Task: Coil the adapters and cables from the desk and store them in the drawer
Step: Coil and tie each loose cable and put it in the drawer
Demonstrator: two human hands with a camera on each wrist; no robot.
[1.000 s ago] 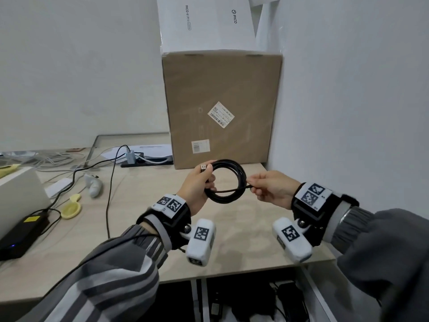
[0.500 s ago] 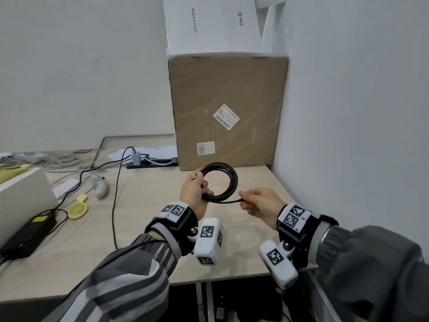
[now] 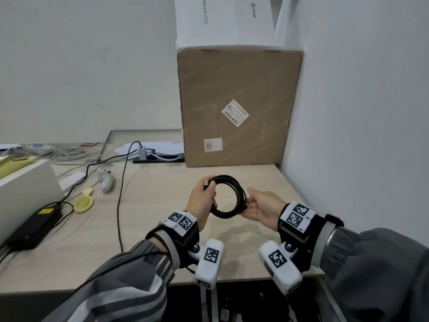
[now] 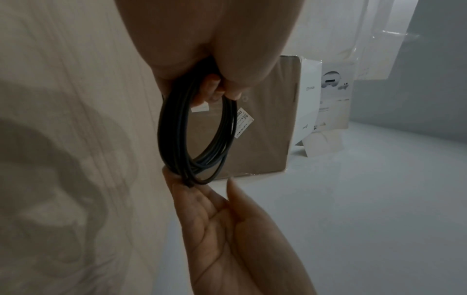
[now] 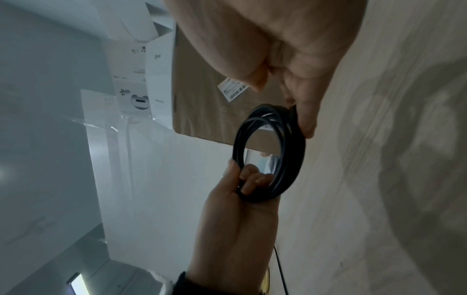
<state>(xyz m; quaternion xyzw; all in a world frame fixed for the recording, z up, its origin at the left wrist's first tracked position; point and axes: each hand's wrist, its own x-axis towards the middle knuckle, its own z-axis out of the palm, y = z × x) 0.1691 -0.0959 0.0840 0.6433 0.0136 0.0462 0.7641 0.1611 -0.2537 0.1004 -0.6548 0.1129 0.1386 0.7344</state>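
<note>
A black cable [image 3: 240, 194] is wound into a round coil and held above the desk [image 3: 151, 217] near its right end. My left hand [image 3: 205, 196] grips the coil's left side, with the USB plug [image 3: 206, 182] sticking up beside the thumb. My right hand [image 3: 254, 202] is open, palm up, its straight fingertips [image 4: 182, 179] touching the coil's far edge. In the right wrist view the coil [image 5: 272, 155] hangs between both hands, and the thumb stands apart from it. The coil [image 4: 197, 129] holds several loops.
A big cardboard box [image 3: 239, 108] with a white box [image 3: 222, 19] on top stands at the back right against the wall. To the left lie a black power adapter [image 3: 34, 226], a thin dark cable [image 3: 120, 205], a yellow object [image 3: 83, 203] and a white controller [image 3: 106, 180]. Dark items show below the desk's front edge [image 3: 232, 303].
My right hand has let go of the cable end it pinched and now lies open against the coil. The coil has tipped flatter and both hands have come lower and closer.
</note>
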